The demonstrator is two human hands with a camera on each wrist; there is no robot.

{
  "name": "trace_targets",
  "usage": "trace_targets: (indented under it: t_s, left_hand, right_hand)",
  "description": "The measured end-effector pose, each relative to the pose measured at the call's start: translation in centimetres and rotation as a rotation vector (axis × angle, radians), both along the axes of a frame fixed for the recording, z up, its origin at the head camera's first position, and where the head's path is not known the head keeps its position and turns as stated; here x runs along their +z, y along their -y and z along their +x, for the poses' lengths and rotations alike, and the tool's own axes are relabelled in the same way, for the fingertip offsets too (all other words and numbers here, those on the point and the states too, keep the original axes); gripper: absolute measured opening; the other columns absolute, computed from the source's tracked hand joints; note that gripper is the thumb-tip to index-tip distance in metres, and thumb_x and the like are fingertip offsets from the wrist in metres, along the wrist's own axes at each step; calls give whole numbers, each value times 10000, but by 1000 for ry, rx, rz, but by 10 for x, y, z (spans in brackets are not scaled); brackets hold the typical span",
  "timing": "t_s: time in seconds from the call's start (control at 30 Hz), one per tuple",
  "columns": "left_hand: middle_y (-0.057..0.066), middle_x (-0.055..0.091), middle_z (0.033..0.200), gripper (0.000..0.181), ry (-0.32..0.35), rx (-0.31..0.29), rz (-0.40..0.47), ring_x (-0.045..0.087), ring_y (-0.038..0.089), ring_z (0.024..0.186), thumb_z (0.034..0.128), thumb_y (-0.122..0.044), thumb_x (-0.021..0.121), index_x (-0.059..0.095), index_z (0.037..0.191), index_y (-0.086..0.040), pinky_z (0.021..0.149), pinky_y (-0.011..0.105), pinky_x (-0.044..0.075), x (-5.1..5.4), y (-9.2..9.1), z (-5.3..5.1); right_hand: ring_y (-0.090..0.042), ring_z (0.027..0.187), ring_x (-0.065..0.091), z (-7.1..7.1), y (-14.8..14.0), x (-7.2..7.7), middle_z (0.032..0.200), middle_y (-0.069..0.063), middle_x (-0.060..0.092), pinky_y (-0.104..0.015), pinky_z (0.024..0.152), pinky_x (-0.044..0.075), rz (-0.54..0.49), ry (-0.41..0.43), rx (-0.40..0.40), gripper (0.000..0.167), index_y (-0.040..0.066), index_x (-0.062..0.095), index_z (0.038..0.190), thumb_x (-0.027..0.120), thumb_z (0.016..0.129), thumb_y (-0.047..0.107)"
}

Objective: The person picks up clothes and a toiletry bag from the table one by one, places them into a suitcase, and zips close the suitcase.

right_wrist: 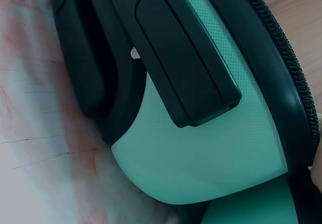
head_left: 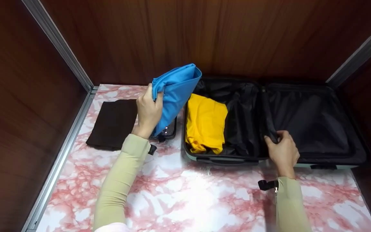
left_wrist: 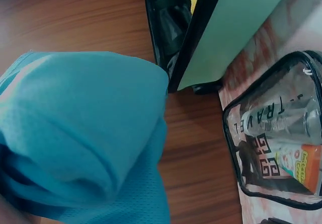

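Note:
My left hand (head_left: pixel 149 111) grips a folded blue garment (head_left: pixel 179 88), raised left of an open mint-green suitcase (head_left: pixel 245 120). In the left wrist view the blue garment (left_wrist: pixel 80 128) fills the lower left, and only a sliver of the hand shows. The right hand (head_left: pixel 282 151) pinches the front end of a black fabric flap (head_left: pixel 270 119) where the two suitcase halves meet. Inside the left half lies a rumpled yellow garment (head_left: pixel 206 122). The right wrist view shows the green shell (right_wrist: pixel 201 163) and a black side handle (right_wrist: pixel 188 63); the hand is mostly cut off there.
A folded dark brown cloth (head_left: pixel 113 125) lies on the marbled table (head_left: pixel 179 199) at the left. Partly behind the blue garment is a clear black-edged travel pouch (left_wrist: pixel 271 133) with a bottle and an orange packet inside. Wood-grain panels (head_left: pixel 127 35) enclose the back and sides.

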State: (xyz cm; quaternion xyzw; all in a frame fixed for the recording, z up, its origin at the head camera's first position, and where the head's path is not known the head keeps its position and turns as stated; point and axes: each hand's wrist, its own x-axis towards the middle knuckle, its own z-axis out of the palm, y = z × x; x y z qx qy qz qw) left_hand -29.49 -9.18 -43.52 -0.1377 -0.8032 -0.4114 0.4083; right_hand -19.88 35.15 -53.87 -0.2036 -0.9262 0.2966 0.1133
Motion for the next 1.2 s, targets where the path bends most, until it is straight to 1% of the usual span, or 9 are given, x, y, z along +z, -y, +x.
trace_targets:
  t_s: [0.2,0.3,0.43,0.5,0.57,0.83,0.97,1.07,1.2]
  left_hand:
    - [184,638,774,261,11,-24,-6,683,387,797,1024,-204,624,660,1003,54,705,500,531,0,-8,3]
    - [179,633,777,252,10,-46,-1,684,376,797,1025,-189,623,659,1028,60,708,489,542,1,-12,4]
    - [145,595,717,247,12,-61,-7,678,349,737,1027,-194,623,656,1035,51,658,464,546,2,-17,6]
    - [128,548,674,248,15,-66,-14,665,338,698,1026,-203,627,650,1022,44,624,451,535,3,-19,7]
    - [123,532,664,253,20,-74,-20,659,331,688,1027,-206,627,649,1025,45,623,443,536,3,-21,8]
    - [182,654,823,279,31,-78,-24,688,368,808,1022,-209,629,650,1054,67,725,483,555,6,-30,8]
    - [193,666,834,289,29,-88,-29,687,364,780,1022,-204,630,656,1087,77,712,479,559,9,-34,9]
    - [176,649,797,268,18,-92,-32,684,344,759,1022,-202,634,660,1070,60,693,460,558,10,-38,9]
    - [147,642,794,247,19,-105,-22,692,320,804,1029,-217,628,655,1034,28,724,437,561,13,-42,10]
  right_hand:
    - [-403,1015,592,0,0,-1,1141,-138,615,-593,859,433,11,-6,0,647,99,569,1374,632,940,575]
    - [-402,1013,592,-1,0,-1,1140,-139,615,-594,861,433,14,-11,2,643,98,572,1371,633,941,572]
    - [-405,1022,591,-1,0,0,1147,-142,616,-593,867,430,10,-8,-4,648,100,571,1374,633,939,576]
    - [-408,1026,590,0,0,0,1150,-142,615,-592,869,428,6,-4,-8,654,102,569,1377,633,937,581]
    - [-410,1028,589,-1,1,0,1152,-142,615,-592,869,427,4,-2,-9,657,102,567,1380,631,937,583]
    - [-401,1020,588,-1,2,0,1153,-144,614,-593,864,430,8,-9,9,645,93,566,1372,624,946,574]
    - [-398,1014,588,-1,2,1,1147,-146,616,-589,858,433,9,-14,9,643,89,569,1367,629,945,570]
    - [-399,1014,589,-1,2,1,1140,-145,618,-587,857,430,5,-17,4,638,90,573,1362,636,942,566]
    - [-399,1014,590,-1,2,1,1136,-142,620,-584,856,429,2,-17,-1,630,96,579,1352,641,938,567]
